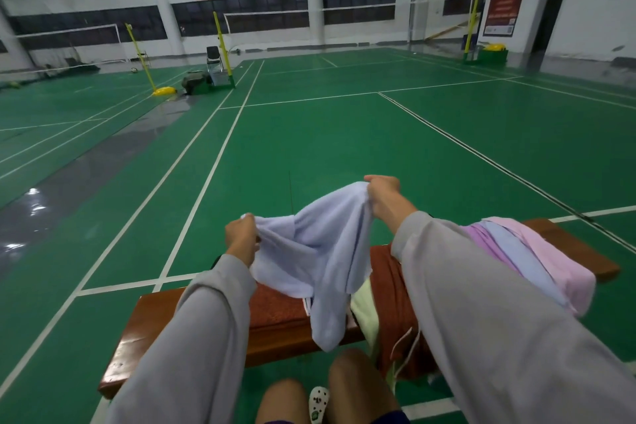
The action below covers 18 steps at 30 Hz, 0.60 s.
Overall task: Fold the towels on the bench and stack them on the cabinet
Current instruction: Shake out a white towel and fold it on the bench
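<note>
1. One towel [323, 244], pale blue, is up in the air over the tabletop [144, 348]. Its tail hangs down across the near edge.
2. Pile at the right end of the tabletop, three counted: purple towel [476, 237], blue towel [512, 255], pink towel [561, 258]. They overlap, and the pink one drapes over the edge.
3. One cream cloth [364, 310] and one rust cloth [392, 289] lie below the raised towel. I can't tell if these are towels.
4. My two hands are both raised and apart, with the towel sagging between them.
5. My left hand [241, 234] is the lower one. Its fingers are curled, pinching the towel's left edge.
6. My right hand [383, 196] is higher and further out, fisted around the other edge.
7. Two grey sleeves [481, 320], both arms reaching forward over the tabletop.
</note>
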Each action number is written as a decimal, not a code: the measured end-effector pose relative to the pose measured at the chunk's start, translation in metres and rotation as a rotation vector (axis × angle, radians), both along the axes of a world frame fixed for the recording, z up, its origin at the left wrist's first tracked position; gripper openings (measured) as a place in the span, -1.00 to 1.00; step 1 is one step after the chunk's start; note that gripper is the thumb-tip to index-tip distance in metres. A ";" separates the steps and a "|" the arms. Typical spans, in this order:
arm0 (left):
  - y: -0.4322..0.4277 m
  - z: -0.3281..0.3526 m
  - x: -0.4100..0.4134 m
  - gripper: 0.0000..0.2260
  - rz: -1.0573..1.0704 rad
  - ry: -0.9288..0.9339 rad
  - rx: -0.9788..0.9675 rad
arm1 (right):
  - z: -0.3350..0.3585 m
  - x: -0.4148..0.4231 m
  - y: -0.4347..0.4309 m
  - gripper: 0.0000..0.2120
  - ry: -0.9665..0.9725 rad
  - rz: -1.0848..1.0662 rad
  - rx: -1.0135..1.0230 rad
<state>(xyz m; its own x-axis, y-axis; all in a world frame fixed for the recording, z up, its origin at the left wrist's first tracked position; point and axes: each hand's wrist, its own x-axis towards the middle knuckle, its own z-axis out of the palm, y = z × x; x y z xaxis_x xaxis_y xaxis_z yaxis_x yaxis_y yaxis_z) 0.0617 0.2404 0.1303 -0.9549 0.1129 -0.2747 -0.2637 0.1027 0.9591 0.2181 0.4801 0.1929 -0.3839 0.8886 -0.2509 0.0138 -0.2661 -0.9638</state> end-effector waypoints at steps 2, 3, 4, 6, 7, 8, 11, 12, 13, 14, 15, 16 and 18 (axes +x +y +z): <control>-0.013 0.004 -0.004 -0.72 -0.047 -0.043 0.033 | -0.004 0.015 0.007 -0.83 -0.019 -0.013 -0.049; -0.018 0.006 -0.005 -0.71 -0.096 -0.049 0.074 | -0.003 0.022 0.009 -0.89 -0.022 0.005 -0.063; -0.019 0.009 -0.008 -0.68 -0.128 -0.035 0.112 | -0.003 0.027 0.010 -0.90 -0.013 0.037 -0.086; -0.020 0.018 -0.014 -0.58 -0.158 0.020 0.162 | 0.001 0.032 0.009 -0.84 0.017 0.116 -0.132; -0.019 0.024 -0.015 -0.52 -0.182 0.038 0.177 | -0.001 0.030 0.011 -0.79 0.015 0.142 -0.141; -0.017 0.029 -0.015 -0.47 -0.224 0.042 0.201 | -0.003 0.028 0.011 -0.75 -0.002 0.174 -0.136; -0.016 0.049 0.004 -0.54 -0.366 0.031 0.313 | -0.002 0.019 0.002 -0.88 -0.093 0.258 -0.152; -0.016 0.051 0.008 -0.58 -0.404 0.034 0.339 | 0.001 0.017 -0.005 -0.88 -0.128 0.304 -0.162; -0.014 0.052 0.011 -0.58 -0.437 0.044 0.354 | 0.004 0.016 -0.011 -0.77 -0.169 0.318 -0.157; -0.012 0.052 0.012 -0.56 -0.460 0.054 0.364 | 0.006 0.013 -0.015 -0.71 -0.229 0.329 -0.137; -0.011 0.052 0.015 -0.55 -0.473 0.063 0.369 | 0.003 0.010 -0.015 -0.70 -0.271 0.346 -0.129; -0.010 0.053 0.017 -0.55 -0.466 0.074 0.376 | 0.002 0.010 -0.016 -0.75 -0.353 0.399 -0.110; -0.007 0.054 0.019 -0.51 -0.436 0.074 0.411 | 0.002 0.013 -0.021 -0.87 -0.517 0.551 -0.122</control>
